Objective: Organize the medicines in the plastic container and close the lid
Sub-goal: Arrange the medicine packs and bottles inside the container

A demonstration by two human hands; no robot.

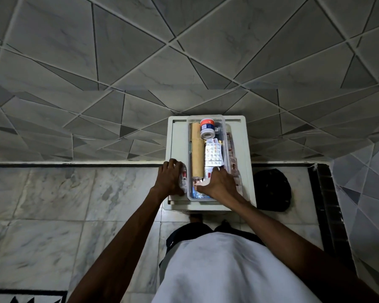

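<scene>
**Q:** What is on the left of the plastic container (206, 116)?
**A:** The left hand (170, 177) is on the white stand (177, 138), just beside the container's left wall. Its fingers (170, 163) are bent and close together, curled over a small white-and-red pack (183, 179) that touches that wall.

**Q:** What is inside the container?
**A:** A tan roll (197, 154) lies lengthwise along the left wall. A white jar with an orange cap (207, 128) is at the far end. Blister strips (213, 155) lie beside the roll.

**Q:** Where is the right hand?
**A:** The right hand (219, 184) is in the container's near end. Its fingers are spread with the thumb (199, 188) out wide, and they press flat on the packs there, pinching nothing.

**Q:** What is to the right of the container?
**A:** A black object (271, 189) lies on the floor, clear of the stand.
</scene>
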